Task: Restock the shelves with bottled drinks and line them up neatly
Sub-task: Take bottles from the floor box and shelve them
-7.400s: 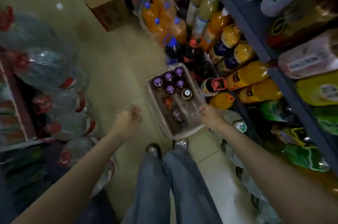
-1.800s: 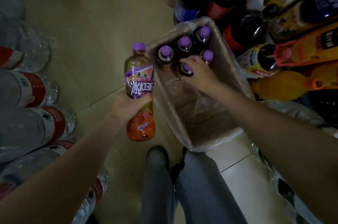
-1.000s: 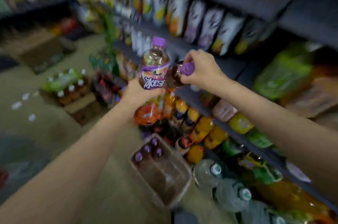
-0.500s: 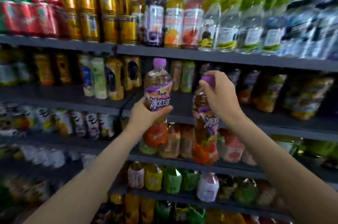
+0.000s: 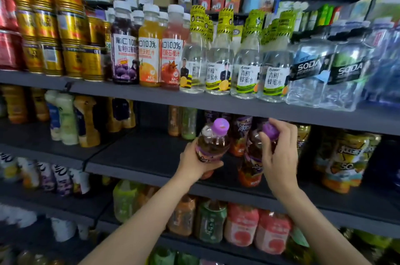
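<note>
- Shelving of dark grey metal [image 5: 151,156] fills the view in a small shop, its tiers crowded with drinks.
- Gold cans [image 5: 65,26] stand stacked on the upper tier at left, beside white-capped juice bottles [image 5: 149,48], clear honey-water bottles [image 5: 218,65] and shrink-wrapped soda packs [image 5: 324,74].
- The middle tier has a bare dark patch at its centre.
- The left hand [image 5: 194,163] wraps the body of a purple-capped iced tea bottle [image 5: 213,143], held tilted above that tier's front edge.
- The right hand [image 5: 279,152] pinches the purple cap of a second iced tea bottle [image 5: 252,163], upright, its base low near the tier, just in front of matching bottles.
- Half a second ago both bottles were higher and nearer the camera; now they are lower and further in.
</note>
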Demonstrator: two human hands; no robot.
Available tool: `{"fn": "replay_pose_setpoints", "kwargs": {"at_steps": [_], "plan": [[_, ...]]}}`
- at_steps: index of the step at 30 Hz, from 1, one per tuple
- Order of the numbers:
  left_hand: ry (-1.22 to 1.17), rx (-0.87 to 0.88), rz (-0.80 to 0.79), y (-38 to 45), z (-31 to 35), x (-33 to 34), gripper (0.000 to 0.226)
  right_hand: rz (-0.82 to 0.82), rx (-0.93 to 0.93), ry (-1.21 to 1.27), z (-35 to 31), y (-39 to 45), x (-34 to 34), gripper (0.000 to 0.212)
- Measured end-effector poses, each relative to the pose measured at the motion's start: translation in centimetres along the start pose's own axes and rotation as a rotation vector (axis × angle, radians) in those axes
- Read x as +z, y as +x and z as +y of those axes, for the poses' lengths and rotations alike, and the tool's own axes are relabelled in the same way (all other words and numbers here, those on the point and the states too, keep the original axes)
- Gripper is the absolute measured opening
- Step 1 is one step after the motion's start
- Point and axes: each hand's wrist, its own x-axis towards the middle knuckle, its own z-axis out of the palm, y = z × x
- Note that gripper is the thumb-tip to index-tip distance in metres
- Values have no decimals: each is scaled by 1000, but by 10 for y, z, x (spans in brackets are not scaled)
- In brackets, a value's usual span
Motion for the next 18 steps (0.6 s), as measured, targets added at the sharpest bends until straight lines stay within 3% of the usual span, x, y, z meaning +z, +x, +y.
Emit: {"fn": "replay_pose_setpoints", "kwargs": {"at_steps": [7,12,15,18], "plan": [[-50,-61,3,25,-17,19,64,-21,149,77,32,3,20,37],[47,-91,46,40,-18,29,65,-153,347,160,40,-21,44,69],[94,-80,25,47,-16,31,61,-266,244,14,50,-44,59,57],[85,-95,26,54,-18,32,62,-189,235,8,53,-49,60,44]]}}
